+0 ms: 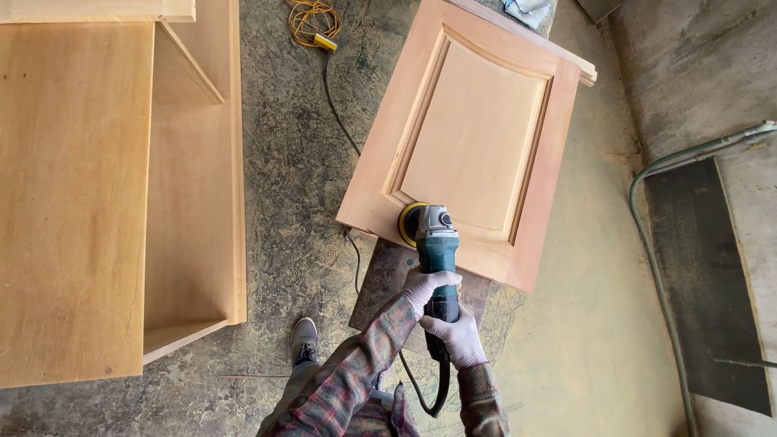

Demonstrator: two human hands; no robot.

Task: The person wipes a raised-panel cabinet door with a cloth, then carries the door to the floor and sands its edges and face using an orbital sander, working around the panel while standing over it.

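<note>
A pale wooden cabinet door (473, 129) with a raised centre panel lies flat on a stand. A teal and grey angle sander (435, 243) with a yellow disc (407, 222) rests on the door's near frame rail. My left hand (429, 286), in a white glove, grips the sander body just behind its head. Wearing the same kind of glove, my right hand (457, 336) holds the rear handle. Both sleeves are plaid.
A large wooden cabinet carcass (97, 186) stands at the left. A black power cord (340, 113) runs across the concrete floor to a coiled yellow cable (312, 20). A green hose (655, 267) curves along the right. My shoe (303, 340) is below.
</note>
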